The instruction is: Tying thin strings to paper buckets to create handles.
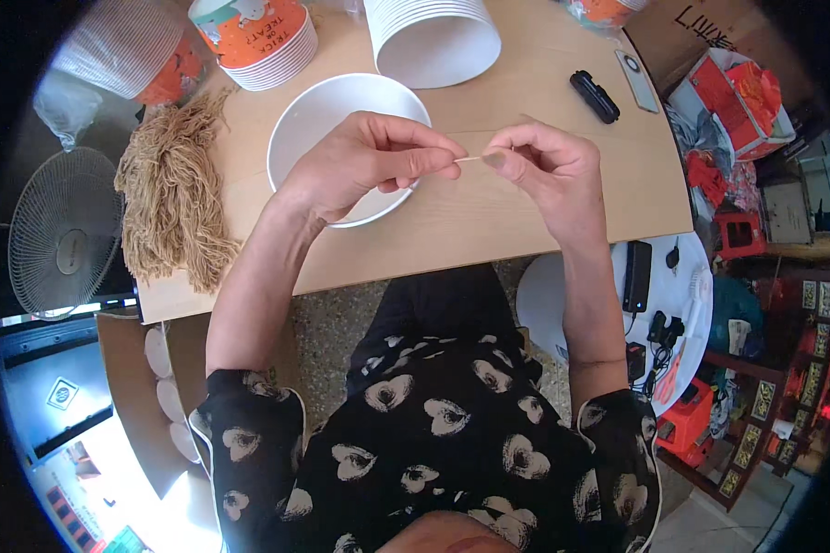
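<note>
We see both bare hands raised over the bench (452, 244), fingertips nearly meeting. Left hand (364, 157): thumb and forefinger pinched together on a thin pale strand (470, 158), other fingers curled under. Right hand (558, 166): thumb and forefinger also pinched, clamped on the strand's other end. So the strand sits in the short gap between the two hands, about level; we can't make out how much is hidden in the fingers.

Left hand and wrist cover part of a white bowl (304, 124); whether they touch its rim, we can't tell. Left of the bowl we have a heap of tan, stringy yarn (171, 194) along the bench edge. Behind: a stack of orange-and-white tubs (258, 46) and, to its right, a nested stack of white tubs (433, 41) tipped on its side, mouth toward us. Beyond the right hand, a black oblong gadget (595, 97) lies near a slim pale device (636, 81), apart. Lower right, a round white table (549, 304) carries a black power adapter (636, 276) and cables. Far left, a fan (69, 244).
</note>
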Demonstrator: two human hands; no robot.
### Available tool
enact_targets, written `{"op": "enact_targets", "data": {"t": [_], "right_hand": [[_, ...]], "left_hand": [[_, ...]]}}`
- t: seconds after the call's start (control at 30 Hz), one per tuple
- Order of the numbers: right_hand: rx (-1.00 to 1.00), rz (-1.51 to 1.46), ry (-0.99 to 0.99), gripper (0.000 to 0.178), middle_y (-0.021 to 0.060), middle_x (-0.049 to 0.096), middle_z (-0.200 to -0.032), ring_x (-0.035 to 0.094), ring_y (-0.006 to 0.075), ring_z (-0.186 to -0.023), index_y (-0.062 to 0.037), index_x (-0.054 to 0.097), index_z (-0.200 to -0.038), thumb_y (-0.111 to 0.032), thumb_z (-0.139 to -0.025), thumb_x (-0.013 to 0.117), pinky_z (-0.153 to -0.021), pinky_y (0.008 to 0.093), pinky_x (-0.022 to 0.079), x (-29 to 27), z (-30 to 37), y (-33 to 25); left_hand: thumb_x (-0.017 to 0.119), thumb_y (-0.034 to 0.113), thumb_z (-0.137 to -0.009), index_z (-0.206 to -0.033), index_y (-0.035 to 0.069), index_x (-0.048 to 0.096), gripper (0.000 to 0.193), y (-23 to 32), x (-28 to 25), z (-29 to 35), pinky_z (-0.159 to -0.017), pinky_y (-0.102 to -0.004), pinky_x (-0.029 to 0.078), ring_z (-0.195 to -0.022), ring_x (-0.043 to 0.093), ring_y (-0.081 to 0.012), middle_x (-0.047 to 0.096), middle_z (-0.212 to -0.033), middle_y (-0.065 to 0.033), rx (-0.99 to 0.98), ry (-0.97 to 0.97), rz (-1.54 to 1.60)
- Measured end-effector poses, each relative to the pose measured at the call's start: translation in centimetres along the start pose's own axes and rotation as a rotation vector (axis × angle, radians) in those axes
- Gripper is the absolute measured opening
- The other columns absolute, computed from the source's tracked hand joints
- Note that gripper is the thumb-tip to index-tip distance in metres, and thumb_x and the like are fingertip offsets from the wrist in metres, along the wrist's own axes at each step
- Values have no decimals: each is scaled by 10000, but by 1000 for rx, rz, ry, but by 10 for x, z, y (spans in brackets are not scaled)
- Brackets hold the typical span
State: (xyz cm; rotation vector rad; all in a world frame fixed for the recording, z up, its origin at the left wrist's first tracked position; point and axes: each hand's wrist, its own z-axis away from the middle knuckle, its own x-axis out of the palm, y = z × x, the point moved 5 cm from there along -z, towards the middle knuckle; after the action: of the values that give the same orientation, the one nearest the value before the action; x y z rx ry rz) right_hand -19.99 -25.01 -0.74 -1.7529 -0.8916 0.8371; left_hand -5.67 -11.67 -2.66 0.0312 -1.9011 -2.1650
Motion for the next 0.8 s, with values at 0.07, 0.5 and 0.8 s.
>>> {"op": "enact_targets", "data": {"t": [0.07,0.5,0.8], "right_hand": [[-27,11,-22,75,-41,635,-769,488,7,-660,-4,720,-928,-53,-872,735,-570,172,379,1,-1,0],[121,-137,51,157,-36,569,-667,447,23,-571,20,697,-978,-129,-929,682,-509,185,325,18,-5,5],[219,-375,87,149,-18,602,-684,468,28,-563,31,672,-928,-117,-925,678,-496,195,361,31,-2,18]], "left_hand": [[711,150,-900,-1075,59,741,200,2,-2,0,-571,-184,390,-667,549,-23,743,-874,-31,9,29,-59],[714,149,-900,-1037,36,719,178,6,5,8,-601,-206,404,-669,552,-36,682,-789,14,46,82,-125],[707,32,-886,-1072,0,684,190,6,9,11,-565,-162,447,-669,570,-8,708,-900,-21,268,235,-119]]}}
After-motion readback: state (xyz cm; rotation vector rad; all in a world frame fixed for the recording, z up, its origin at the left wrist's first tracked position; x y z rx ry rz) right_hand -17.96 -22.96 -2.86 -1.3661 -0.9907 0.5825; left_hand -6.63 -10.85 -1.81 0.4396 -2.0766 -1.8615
